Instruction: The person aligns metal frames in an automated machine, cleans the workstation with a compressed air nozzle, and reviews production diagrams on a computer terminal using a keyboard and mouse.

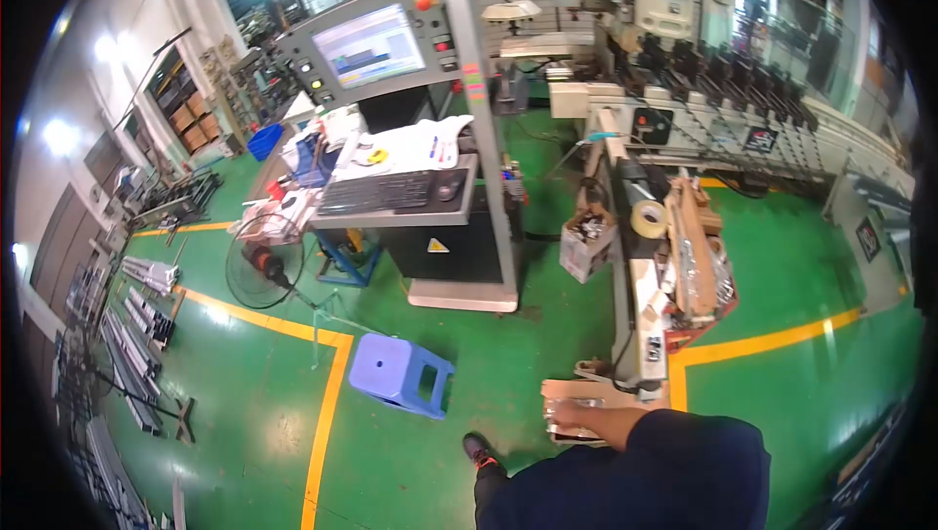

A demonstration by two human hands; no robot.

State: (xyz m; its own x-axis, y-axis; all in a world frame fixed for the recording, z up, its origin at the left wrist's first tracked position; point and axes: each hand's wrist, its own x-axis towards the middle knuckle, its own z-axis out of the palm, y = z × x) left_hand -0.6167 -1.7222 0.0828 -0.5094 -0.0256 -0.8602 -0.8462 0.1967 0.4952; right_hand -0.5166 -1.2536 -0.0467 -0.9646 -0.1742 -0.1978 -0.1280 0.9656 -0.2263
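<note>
My right hand (569, 416) reaches down into a low, open cardboard box (625, 396) on the green floor. Small shiny metallic pieces (588, 403) lie in the box, right by the hand. The fingers are too small and partly hidden, so whether they grip a piece does not show. My left hand is out of sight. A dark sleeve (694, 452) covers my upper arm, and my shoe (477, 447) stands on the floor left of the box.
Beyond the box, a long narrow bench (640, 305) carries a tape roll (648, 219). Beside it stand a carton of parts (589, 242) and a long cardboard box (696, 261). A blue stool (401, 372), a fan (264, 261) and a control console (454, 266) stand to the left.
</note>
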